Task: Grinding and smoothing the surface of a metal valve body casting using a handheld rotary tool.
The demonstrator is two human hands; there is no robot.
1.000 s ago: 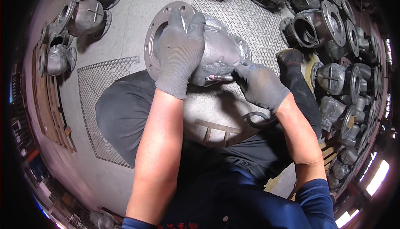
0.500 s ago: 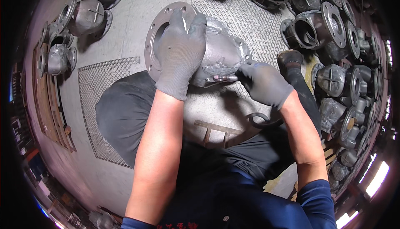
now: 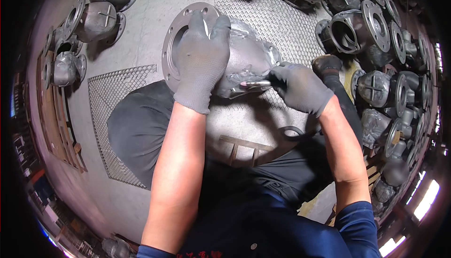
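Observation:
A grey cast-metal valve body lies on its side in front of me, with a wide bolt-holed flange at its left end. My left hand, in a grey glove, grips this flange, its fingers reaching over the top rim. In my gloved right hand is a slim die grinder with a pinkish tip. The tip points left and rests at or very near the rough lower side of the casting; exact contact is hard to see. Most of the tool's body is hidden by my closed fingers.
Several similar castings crowd the right side, and more stand at the upper left. Metal mesh covers part of the floor. A black hose loop and a small wooden frame lie between my legs.
My right hand has shifted slightly right, and the tool has turned a little, its tip a bit higher on the casting. The left hand and valve body have barely moved.

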